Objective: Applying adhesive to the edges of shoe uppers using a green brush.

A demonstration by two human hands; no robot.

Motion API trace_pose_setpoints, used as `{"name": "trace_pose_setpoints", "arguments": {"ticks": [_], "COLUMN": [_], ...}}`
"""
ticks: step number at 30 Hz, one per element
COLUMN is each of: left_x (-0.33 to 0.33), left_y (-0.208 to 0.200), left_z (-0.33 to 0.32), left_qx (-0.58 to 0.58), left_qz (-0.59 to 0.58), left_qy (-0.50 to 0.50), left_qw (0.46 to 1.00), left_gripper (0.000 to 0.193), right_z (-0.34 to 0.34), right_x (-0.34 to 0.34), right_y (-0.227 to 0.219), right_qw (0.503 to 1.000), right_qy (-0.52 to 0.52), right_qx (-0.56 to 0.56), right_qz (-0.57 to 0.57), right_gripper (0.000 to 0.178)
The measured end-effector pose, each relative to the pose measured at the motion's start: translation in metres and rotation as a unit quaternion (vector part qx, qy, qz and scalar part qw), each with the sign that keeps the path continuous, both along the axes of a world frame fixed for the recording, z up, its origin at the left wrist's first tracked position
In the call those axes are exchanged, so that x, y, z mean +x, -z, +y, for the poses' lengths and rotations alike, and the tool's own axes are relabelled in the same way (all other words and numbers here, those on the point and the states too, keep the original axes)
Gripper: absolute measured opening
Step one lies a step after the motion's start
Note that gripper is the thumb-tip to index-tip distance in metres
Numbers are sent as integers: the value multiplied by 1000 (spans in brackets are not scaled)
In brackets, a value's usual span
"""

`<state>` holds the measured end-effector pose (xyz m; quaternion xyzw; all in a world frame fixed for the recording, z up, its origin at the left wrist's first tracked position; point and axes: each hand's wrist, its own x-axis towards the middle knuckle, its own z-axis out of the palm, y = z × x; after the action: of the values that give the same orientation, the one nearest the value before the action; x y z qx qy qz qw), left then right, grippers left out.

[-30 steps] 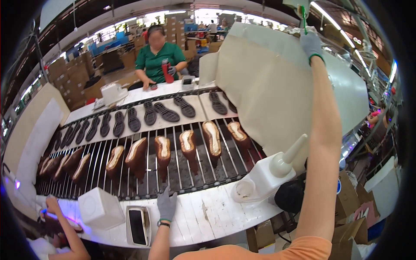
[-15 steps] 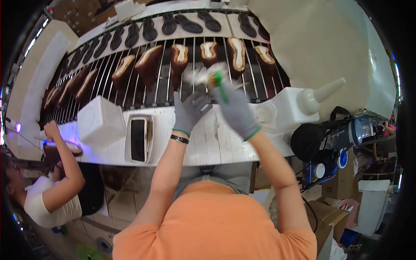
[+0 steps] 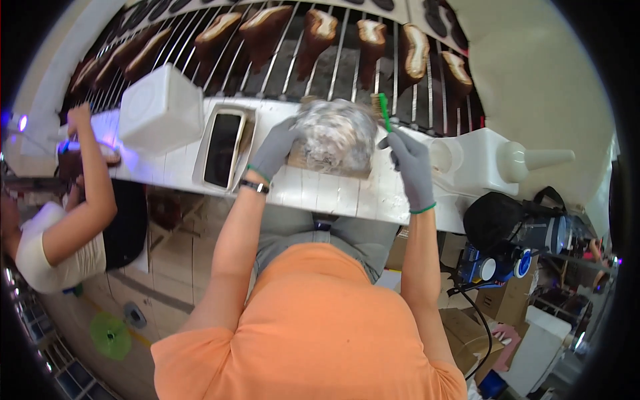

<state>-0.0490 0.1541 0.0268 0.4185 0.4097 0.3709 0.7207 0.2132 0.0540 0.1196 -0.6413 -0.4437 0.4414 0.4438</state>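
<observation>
My left hand [image 3: 277, 148], in a grey glove, grips the left side of a brown lump wrapped in crinkled clear plastic [image 3: 333, 137]. The lump rests on the white workbench [image 3: 320, 193] in front of me. My right hand [image 3: 410, 167], also gloved in grey, is closed on a green-handled brush [image 3: 383, 110]. The brush stands upright at the right edge of the wrapped lump. What lies under the plastic is too blurred to name.
A rack of metal bars [image 3: 347, 60] carries several brown shoes beyond the bench. A white box [image 3: 160, 110], a tray with a dark slab [image 3: 223, 148] and a white nozzle bottle [image 3: 513, 163] stand on the bench. Another person [image 3: 67, 227] works at my left.
My right hand came down from high overhead with the brush to the bench. My view tipped downward. Both hands now meet at the plastic-wrapped lump.
</observation>
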Motion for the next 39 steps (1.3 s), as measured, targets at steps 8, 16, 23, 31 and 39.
{"name": "trace_pose_setpoints", "arguments": {"ticks": [8, 16, 23, 31, 39], "left_x": [26, 41, 60, 59, 63], "left_y": [-10, -9, 3, 5, -2], "left_z": [24, 13, -2, 0, 1], "left_qx": [184, 206, 196, 226, 214], "left_qz": [403, 456, 501, 529, 522], "left_qy": [131, 43, -23, -25, -18], "left_qw": [887, 865, 843, 817, 826], "left_gripper": [63, 52, 42, 31, 39], "right_z": [-2, -19, -63, -107, -131], "right_x": [-31, -66, -69, -71, -67], "right_y": [40, 51, 54, 66, 58], "right_qw": [980, 943, 960, 943, 928], "right_qy": [16, 71, 87, 83, 57], "right_qx": [102, 129, 79, 0, -8], "right_qz": [-171, -299, -256, -322, -369], "right_gripper": [33, 22, 25, 32, 36]}}
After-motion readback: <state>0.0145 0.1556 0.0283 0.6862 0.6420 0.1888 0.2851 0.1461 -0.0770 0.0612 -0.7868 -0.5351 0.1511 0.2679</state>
